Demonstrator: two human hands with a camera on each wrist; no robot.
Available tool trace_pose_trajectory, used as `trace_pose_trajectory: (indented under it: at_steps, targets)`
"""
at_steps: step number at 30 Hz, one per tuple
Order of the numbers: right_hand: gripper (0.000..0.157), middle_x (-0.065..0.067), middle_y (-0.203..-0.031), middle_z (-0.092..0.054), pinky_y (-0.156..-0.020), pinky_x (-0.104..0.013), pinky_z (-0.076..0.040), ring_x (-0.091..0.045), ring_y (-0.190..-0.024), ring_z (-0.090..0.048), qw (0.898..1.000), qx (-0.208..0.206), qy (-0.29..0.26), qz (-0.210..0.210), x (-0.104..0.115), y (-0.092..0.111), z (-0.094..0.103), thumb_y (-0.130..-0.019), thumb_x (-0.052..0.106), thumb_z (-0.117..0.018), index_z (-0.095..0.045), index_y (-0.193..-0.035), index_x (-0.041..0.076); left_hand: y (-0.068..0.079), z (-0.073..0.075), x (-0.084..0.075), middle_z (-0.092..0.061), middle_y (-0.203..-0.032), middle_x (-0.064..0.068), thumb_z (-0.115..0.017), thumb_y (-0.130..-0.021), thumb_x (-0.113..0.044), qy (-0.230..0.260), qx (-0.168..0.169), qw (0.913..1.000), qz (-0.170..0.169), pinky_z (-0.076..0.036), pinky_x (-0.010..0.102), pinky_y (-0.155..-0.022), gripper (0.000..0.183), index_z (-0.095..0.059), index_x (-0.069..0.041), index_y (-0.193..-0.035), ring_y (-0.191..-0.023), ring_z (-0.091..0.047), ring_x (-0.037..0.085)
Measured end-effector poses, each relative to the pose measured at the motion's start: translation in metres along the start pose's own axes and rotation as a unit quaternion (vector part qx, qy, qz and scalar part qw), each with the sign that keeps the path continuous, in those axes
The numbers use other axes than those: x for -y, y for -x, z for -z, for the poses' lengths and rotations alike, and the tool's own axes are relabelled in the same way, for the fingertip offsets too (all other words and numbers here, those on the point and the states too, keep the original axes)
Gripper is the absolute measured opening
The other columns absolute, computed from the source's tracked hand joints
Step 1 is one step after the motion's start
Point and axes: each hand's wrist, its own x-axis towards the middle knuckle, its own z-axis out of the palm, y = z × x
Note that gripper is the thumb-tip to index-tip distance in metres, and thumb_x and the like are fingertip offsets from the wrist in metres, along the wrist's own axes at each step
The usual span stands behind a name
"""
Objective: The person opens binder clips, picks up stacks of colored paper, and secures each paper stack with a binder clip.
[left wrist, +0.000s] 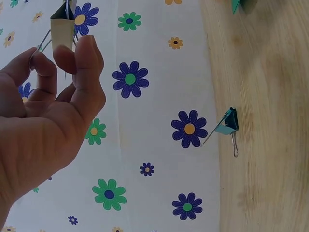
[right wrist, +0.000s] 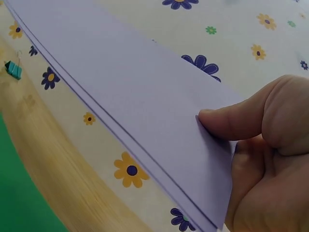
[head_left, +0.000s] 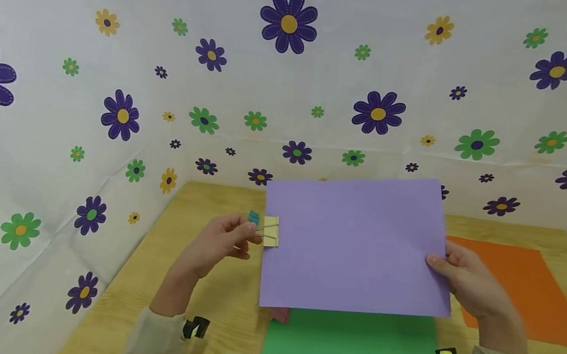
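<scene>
Pinching purple paper [head_left: 355,245], wire-handled clip [head_left: 271,232]

An office-like spot being used for paper work

A wood-grain table [head_left: 137,283] is being enclosed by a flower-printed white covering [head_left: 327,76] — the wider room being hidden — and desk work is being suggested by purple paper [head_left: 355,245], green paper [head_left: 357,351] and a pale yellow binder clip [head_left: 271,232].

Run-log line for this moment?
left hand: holds cream clip; right hand: grips purple paper; cream clip: at paper's left edge; teal clip: on table
</scene>
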Motion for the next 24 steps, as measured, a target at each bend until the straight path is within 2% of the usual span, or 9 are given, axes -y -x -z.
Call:
trace_pose_trajectory:
  at_steps: [3,6,9,11,15,20,24]
  targets:
    - [0.055,0.003,-0.116,-0.064,-0.082,-0.03,-0.057,-0.012,-0.098,-0.068,1.0,-0.005,0.012,-0.019,0.001,-0.003,0.001,-0.108,0.013,-0.04,-0.019,-0.146,-0.021,-0.004,0.0,0.002,-0.067,-0.105,0.019,-0.052,-0.105,-0.025,-0.009,0.008,0.9999,0.008,-0.056,0.036,-0.079,0.029,-0.053,0.002,-0.093,-0.076,-0.057,0.021]
    - [0.054,-0.013,-0.123,-0.062,-0.084,-0.029,-0.056,-0.01,-0.099,-0.068,0.999,-0.013,0.023,-0.036,0.001,-0.005,0.003,-0.108,0.013,-0.04,-0.021,-0.146,-0.02,-0.011,0.0,0.004,-0.065,-0.111,0.024,-0.052,-0.105,-0.027,-0.015,0.013,0.9997,0.013,-0.056,0.036,-0.08,0.03,-0.051,0.001,-0.092,-0.078,-0.057,0.021]
    - [0.054,-0.031,-0.132,-0.053,-0.086,-0.028,-0.055,-0.009,-0.1,-0.066,0.998,-0.022,0.036,-0.046,0.002,-0.008,0.004,-0.108,0.012,-0.04,-0.02,-0.147,-0.02,-0.02,0.0,0.004,-0.065,-0.113,0.025,-0.052,-0.105,-0.028,-0.019,0.013,0.9996,0.016,-0.056,0.035,-0.079,0.029,-0.052,-0.001,-0.093,-0.079,-0.056,0.021]
    - [0.055,-0.038,-0.138,-0.045,-0.088,-0.029,-0.054,-0.009,-0.103,-0.065,0.997,-0.027,0.045,-0.053,0.003,-0.01,0.005,-0.108,0.013,-0.039,-0.019,-0.148,-0.019,-0.025,0.0,0.005,-0.066,-0.112,0.023,-0.052,-0.105,-0.028,-0.018,0.009,0.9996,0.018,-0.056,0.034,-0.078,0.028,-0.053,-0.002,-0.093,-0.08,-0.055,0.021]
    - [0.057,-0.039,-0.145,-0.035,-0.092,-0.036,-0.054,-0.018,-0.112,-0.061,0.996,-0.027,0.055,-0.065,0.002,-0.015,0.006,-0.108,0.015,-0.039,-0.016,-0.15,-0.016,-0.033,0.0,0.005,-0.066,-0.11,0.021,-0.052,-0.105,-0.026,-0.017,0.001,0.9996,0.024,-0.056,0.033,-0.077,0.025,-0.054,-0.003,-0.095,-0.082,-0.054,0.023]
    - [0.058,-0.038,-0.148,-0.033,-0.098,-0.046,-0.05,-0.033,-0.122,-0.056,0.996,-0.019,0.062,-0.069,0.003,-0.025,0.005,-0.108,0.014,-0.037,-0.012,-0.151,-0.015,-0.039,0.0,0.006,-0.064,-0.116,0.025,-0.051,-0.105,-0.026,-0.007,-0.011,0.9994,0.031,-0.056,0.031,-0.077,0.023,-0.053,-0.003,-0.101,-0.083,-0.052,0.021]
    - [0.058,-0.038,-0.148,-0.032,-0.102,-0.052,-0.046,-0.037,-0.124,-0.053,0.996,-0.017,0.056,-0.072,0.002,-0.032,0.005,-0.108,0.012,-0.036,-0.01,-0.152,-0.014,-0.045,0.001,0.01,-0.064,-0.118,0.026,-0.049,-0.105,-0.025,0.002,-0.024,0.999,0.038,-0.057,0.029,-0.075,0.022,-0.051,-0.004,-0.102,-0.082,-0.052,0.02]
